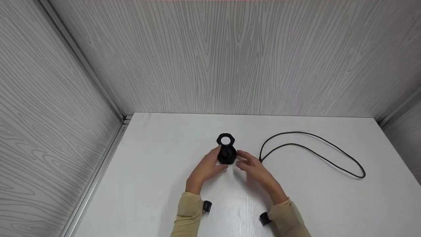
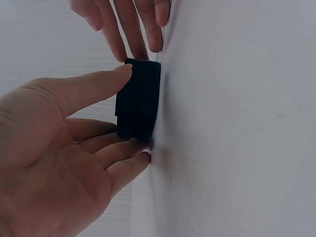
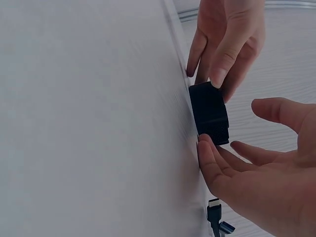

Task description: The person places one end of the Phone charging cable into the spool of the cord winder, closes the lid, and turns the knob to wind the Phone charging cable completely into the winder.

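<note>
A small black octagonal case [image 1: 227, 155] stands on the table, its ring-shaped lid [image 1: 225, 134] with a round opening swung back to the far side. Something dark lies inside the case, too dim to make out. My left hand [image 1: 206, 167] holds it from the left, thumb at the near side and fingers along the left side. From the right, my right hand [image 1: 256, 169] rests its fingertips against or right by the case [image 3: 209, 112], thumb lifted apart. In the left wrist view the case [image 2: 138, 98] appears as a black block between both hands.
A thin black cable [image 1: 306, 133] lies in a long loop on the right of the white table [image 1: 158, 138]. Its metal-tipped plug [image 3: 214, 211] shows beyond the right hand. Wood-grain panels [image 1: 204, 65] enclose the table's back and sides.
</note>
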Demonstrator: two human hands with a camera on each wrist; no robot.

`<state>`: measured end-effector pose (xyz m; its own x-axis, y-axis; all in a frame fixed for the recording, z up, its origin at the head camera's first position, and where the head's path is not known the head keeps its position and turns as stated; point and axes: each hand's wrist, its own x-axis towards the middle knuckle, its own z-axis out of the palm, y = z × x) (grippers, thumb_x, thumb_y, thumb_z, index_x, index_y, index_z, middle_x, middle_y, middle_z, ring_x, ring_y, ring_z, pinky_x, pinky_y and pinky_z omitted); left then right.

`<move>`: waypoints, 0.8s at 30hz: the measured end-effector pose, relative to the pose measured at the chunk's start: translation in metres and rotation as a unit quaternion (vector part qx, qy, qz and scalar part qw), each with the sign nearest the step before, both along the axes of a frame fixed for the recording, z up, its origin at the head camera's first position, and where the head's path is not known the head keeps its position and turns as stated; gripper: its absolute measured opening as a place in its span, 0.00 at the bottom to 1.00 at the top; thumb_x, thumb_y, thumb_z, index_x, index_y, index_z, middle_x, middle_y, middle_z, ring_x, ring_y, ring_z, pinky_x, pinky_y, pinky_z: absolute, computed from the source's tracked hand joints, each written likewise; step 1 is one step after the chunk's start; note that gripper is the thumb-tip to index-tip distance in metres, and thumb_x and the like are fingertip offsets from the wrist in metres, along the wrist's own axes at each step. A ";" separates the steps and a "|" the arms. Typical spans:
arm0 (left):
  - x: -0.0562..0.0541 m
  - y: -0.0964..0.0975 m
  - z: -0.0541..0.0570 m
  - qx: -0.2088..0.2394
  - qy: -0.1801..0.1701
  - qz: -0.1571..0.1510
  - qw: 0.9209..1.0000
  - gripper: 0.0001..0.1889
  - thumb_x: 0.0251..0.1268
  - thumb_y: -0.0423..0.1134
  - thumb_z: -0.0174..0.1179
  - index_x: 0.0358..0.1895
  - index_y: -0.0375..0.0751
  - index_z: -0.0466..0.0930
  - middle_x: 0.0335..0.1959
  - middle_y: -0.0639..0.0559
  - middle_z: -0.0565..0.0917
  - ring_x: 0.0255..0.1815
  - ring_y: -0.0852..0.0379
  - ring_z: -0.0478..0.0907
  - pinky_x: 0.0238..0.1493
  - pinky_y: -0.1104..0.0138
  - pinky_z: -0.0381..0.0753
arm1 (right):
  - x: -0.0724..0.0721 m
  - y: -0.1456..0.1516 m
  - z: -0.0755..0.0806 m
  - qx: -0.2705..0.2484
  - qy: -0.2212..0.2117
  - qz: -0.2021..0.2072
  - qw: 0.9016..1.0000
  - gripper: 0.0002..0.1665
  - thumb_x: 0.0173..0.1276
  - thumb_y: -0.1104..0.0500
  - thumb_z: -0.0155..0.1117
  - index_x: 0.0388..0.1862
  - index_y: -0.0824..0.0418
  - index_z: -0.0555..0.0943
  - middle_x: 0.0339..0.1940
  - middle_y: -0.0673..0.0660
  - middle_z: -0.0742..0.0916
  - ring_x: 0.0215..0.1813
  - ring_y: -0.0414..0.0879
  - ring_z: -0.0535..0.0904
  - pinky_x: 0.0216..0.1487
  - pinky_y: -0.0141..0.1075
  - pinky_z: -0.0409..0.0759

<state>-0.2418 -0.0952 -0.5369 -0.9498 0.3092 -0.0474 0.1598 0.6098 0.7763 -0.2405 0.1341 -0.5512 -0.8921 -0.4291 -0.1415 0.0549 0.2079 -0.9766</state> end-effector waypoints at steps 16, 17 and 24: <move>0.014 0.011 0.016 -0.055 0.004 -0.018 0.998 0.29 0.63 0.35 0.73 0.67 0.40 0.76 0.62 0.40 0.79 0.66 0.44 0.79 0.71 0.46 0.76 | 0.016 0.005 0.009 0.096 0.062 0.017 0.993 0.47 0.72 0.56 0.73 0.83 0.63 0.62 0.79 0.69 0.72 0.68 0.63 0.79 0.68 0.55 0.76; 0.016 0.013 0.018 -0.062 0.001 -0.019 0.998 0.28 0.62 0.35 0.74 0.66 0.40 0.77 0.61 0.40 0.80 0.64 0.44 0.80 0.70 0.47 0.76 | 0.017 0.005 0.010 0.106 0.071 0.021 0.992 0.47 0.71 0.56 0.73 0.83 0.63 0.63 0.78 0.69 0.73 0.66 0.62 0.80 0.66 0.53 0.77; 0.029 0.024 0.033 -0.129 -0.010 -0.029 0.991 0.24 0.63 0.42 0.75 0.60 0.38 0.82 0.54 0.42 0.83 0.56 0.46 0.84 0.62 0.50 0.82 | 0.028 0.007 0.021 0.162 0.134 0.071 0.975 0.46 0.68 0.57 0.76 0.79 0.70 0.66 0.74 0.72 0.76 0.60 0.61 0.82 0.64 0.54 0.79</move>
<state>-0.2126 -0.0715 -0.5041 -0.9287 0.3392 -0.1499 0.1877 0.7786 0.5988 -0.2128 0.1414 -0.5298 -0.8506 -0.5224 -0.0603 -0.2447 0.4946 -0.8340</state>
